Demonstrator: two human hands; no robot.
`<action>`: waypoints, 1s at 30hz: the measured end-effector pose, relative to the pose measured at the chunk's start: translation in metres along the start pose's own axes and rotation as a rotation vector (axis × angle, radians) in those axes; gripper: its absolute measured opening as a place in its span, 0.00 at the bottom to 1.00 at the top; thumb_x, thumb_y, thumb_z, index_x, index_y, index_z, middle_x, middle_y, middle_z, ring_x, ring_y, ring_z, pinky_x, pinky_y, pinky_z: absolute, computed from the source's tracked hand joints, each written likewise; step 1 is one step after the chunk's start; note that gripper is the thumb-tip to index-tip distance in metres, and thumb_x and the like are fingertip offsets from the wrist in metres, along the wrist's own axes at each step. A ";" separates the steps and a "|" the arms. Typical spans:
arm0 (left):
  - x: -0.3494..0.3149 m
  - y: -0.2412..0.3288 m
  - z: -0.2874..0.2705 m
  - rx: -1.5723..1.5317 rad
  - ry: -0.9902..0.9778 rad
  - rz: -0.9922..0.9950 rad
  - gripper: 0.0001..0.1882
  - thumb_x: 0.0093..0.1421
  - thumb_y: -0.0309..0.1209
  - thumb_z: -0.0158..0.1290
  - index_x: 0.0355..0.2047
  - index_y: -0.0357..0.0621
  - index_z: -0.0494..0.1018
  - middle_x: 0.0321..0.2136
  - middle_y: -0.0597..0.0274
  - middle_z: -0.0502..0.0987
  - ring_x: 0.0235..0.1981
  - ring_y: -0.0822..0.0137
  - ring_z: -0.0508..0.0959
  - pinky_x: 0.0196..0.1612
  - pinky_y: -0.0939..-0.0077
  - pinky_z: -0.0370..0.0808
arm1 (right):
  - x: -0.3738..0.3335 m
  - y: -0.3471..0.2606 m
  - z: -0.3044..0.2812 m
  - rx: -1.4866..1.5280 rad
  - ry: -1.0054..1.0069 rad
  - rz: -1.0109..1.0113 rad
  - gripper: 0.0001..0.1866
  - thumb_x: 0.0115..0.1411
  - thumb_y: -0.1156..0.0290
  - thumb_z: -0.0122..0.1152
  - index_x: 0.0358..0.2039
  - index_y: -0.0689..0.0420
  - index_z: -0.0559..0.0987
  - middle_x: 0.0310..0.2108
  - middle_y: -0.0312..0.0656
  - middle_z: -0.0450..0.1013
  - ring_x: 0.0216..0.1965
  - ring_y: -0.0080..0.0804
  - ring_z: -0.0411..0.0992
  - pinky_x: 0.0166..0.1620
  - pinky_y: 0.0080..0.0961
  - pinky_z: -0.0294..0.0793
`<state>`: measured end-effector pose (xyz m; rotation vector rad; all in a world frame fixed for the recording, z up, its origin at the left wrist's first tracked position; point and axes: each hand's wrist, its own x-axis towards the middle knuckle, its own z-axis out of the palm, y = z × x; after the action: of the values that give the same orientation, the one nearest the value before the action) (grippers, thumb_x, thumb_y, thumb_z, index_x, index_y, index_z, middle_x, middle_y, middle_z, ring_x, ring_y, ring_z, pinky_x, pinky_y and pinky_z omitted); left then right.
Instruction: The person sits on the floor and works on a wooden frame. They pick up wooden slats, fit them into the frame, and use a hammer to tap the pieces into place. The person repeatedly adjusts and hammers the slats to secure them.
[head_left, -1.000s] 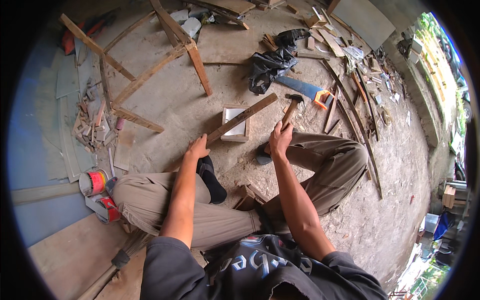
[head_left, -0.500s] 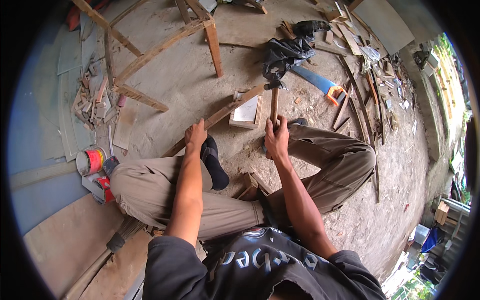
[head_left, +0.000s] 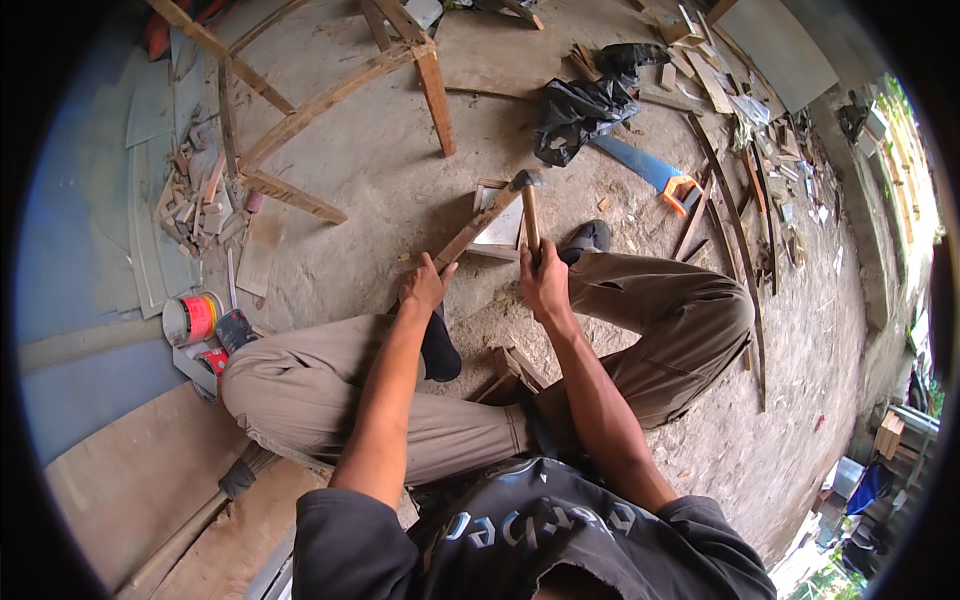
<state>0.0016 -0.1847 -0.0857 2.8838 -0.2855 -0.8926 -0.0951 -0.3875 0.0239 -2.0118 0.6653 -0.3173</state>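
My right hand (head_left: 545, 285) grips a hammer (head_left: 531, 218) by its wooden handle, the dark head pointing away from me. A strip of wood (head_left: 470, 234) is clasped in my left hand (head_left: 427, 284), slanting up to the right. The hammer head meets or overlaps the strip's far end; I cannot tell whether they touch. Behind the strip, a small open wooden box (head_left: 495, 252) with a pale inside sits on the floor, partly covered by the strip.
A wooden frame with legs (head_left: 330, 105) stands at upper left. At upper right lie a handsaw (head_left: 645, 168) with an orange handle, a black plastic bag (head_left: 575, 115) and long wood strips (head_left: 735, 210). Cans (head_left: 192, 319) stand by my left knee, near wood offcuts (head_left: 200, 210).
My left hand has shifted right and the wood strip with it, its far end now by the hammer head. The hammer has moved slightly left and tilts left.
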 end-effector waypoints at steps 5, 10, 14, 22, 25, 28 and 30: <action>-0.005 0.011 0.000 -0.052 -0.041 -0.053 0.44 0.61 0.64 0.33 0.62 0.37 0.49 0.49 0.40 0.72 0.49 0.45 0.75 0.49 0.53 0.73 | -0.004 0.002 0.011 0.007 -0.022 0.060 0.13 0.64 0.65 0.53 0.39 0.62 0.68 0.22 0.60 0.70 0.25 0.61 0.72 0.26 0.42 0.68; -0.016 0.036 -0.006 -0.069 -0.036 -0.066 0.37 0.62 0.62 0.38 0.52 0.37 0.56 0.44 0.40 0.75 0.44 0.46 0.78 0.45 0.55 0.76 | 0.005 0.019 0.009 -0.093 -0.118 -0.041 0.14 0.65 0.63 0.52 0.37 0.62 0.67 0.21 0.63 0.70 0.26 0.63 0.72 0.26 0.45 0.68; -0.004 0.027 0.020 -0.107 0.114 -0.083 0.32 0.62 0.58 0.43 0.44 0.37 0.58 0.37 0.40 0.77 0.39 0.47 0.80 0.40 0.58 0.78 | 0.013 -0.017 -0.003 -0.107 -0.130 0.008 0.15 0.66 0.61 0.50 0.36 0.63 0.67 0.20 0.63 0.70 0.27 0.65 0.72 0.26 0.45 0.68; -0.019 0.035 0.007 -0.116 0.113 -0.073 0.30 0.61 0.56 0.46 0.41 0.37 0.60 0.33 0.40 0.78 0.35 0.48 0.81 0.37 0.60 0.79 | 0.049 -0.105 -0.023 0.123 0.070 -0.266 0.10 0.66 0.68 0.49 0.37 0.63 0.64 0.18 0.60 0.68 0.23 0.64 0.70 0.22 0.45 0.63; -0.021 0.038 0.002 -0.109 0.105 -0.068 0.30 0.61 0.56 0.46 0.42 0.37 0.59 0.33 0.40 0.78 0.35 0.48 0.81 0.37 0.60 0.79 | 0.044 -0.052 -0.004 -0.006 -0.005 -0.306 0.10 0.65 0.70 0.50 0.36 0.62 0.62 0.19 0.62 0.67 0.23 0.68 0.67 0.23 0.53 0.60; -0.017 0.040 0.003 -0.112 0.067 -0.063 0.31 0.61 0.56 0.46 0.43 0.37 0.58 0.34 0.41 0.78 0.36 0.48 0.81 0.38 0.60 0.79 | 0.023 0.021 0.004 -0.178 -0.190 -0.080 0.15 0.65 0.63 0.50 0.33 0.64 0.64 0.20 0.67 0.68 0.27 0.70 0.68 0.25 0.50 0.65; -0.018 0.038 0.004 -0.110 0.076 -0.075 0.30 0.61 0.56 0.46 0.42 0.37 0.58 0.33 0.41 0.78 0.35 0.48 0.81 0.38 0.60 0.79 | 0.018 0.018 0.003 -0.174 -0.225 0.055 0.17 0.65 0.61 0.50 0.32 0.65 0.66 0.22 0.67 0.68 0.29 0.70 0.68 0.28 0.50 0.66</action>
<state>-0.0211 -0.2180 -0.0730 2.8345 -0.1180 -0.7813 -0.0855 -0.4029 0.0058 -2.1498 0.6213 0.0012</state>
